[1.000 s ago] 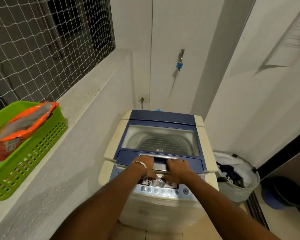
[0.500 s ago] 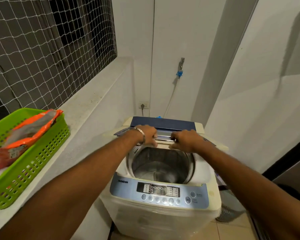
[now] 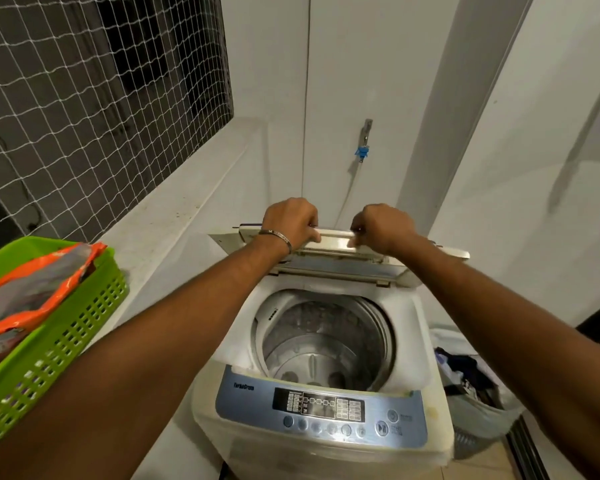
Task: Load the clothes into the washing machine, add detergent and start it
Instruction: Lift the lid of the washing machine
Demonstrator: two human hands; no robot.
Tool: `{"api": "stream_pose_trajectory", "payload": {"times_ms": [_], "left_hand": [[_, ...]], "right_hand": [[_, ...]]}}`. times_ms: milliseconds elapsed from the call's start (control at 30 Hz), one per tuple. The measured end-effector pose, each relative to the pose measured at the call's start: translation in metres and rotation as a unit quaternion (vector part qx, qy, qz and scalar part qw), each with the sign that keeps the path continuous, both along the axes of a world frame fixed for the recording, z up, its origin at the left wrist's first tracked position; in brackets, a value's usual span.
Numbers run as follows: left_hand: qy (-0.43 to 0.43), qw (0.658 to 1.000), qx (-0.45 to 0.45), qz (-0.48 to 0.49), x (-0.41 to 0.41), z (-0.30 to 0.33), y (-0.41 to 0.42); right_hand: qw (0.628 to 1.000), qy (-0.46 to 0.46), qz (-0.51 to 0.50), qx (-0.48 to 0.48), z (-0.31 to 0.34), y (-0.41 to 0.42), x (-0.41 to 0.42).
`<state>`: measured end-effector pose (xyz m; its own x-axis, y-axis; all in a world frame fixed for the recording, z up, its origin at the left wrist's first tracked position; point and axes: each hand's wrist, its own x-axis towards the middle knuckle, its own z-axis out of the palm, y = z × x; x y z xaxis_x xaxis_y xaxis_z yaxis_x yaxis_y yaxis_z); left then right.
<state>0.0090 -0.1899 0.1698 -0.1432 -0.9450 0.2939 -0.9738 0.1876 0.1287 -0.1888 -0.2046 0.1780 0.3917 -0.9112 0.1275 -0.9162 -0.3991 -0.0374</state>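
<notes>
A white top-loading washing machine (image 3: 426, 344) with a blue control panel (image 3: 321, 408) stands below me. Its folding lid (image 3: 336, 268) is raised and folded back at the rear. My left hand (image 3: 290, 220) and my right hand (image 3: 381, 225) both grip the lid's top edge, side by side. The steel drum (image 3: 323, 344) is open to view and holds no clothes. A laundry basket (image 3: 478, 407) with dark and white clothes (image 3: 465, 372) sits on the floor to the machine's right. An orange detergent bag (image 3: 39, 292) lies in a green basket (image 3: 59, 351) on the left ledge.
A white ledge (image 3: 174, 209) runs along the left under a netted window (image 3: 84, 88). A tap with a blue fitting (image 3: 362, 147) and hose sits on the back wall. White walls close in on the right.
Both hands took the lid at the front of the machine and lifted it up and back; it went from shut to folded open, uncovering the drum.
</notes>
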Motion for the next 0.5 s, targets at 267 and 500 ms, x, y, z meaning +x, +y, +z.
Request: {"api": "stream_pose_trajectory", "payload": {"times_ms": [267,500], "left_hand": [[0.003,0.998,-0.045,0.044,-0.011,0.010,-0.048],[-0.035,0.995,-0.080,0.056,-0.009,0.006,-0.082]], "right_hand": [[0.993,-0.054,-0.079,-0.072,0.014,-0.041,0.010],[0.989,-0.057,-0.104,-0.088,0.016,-0.081,0.016]]}}
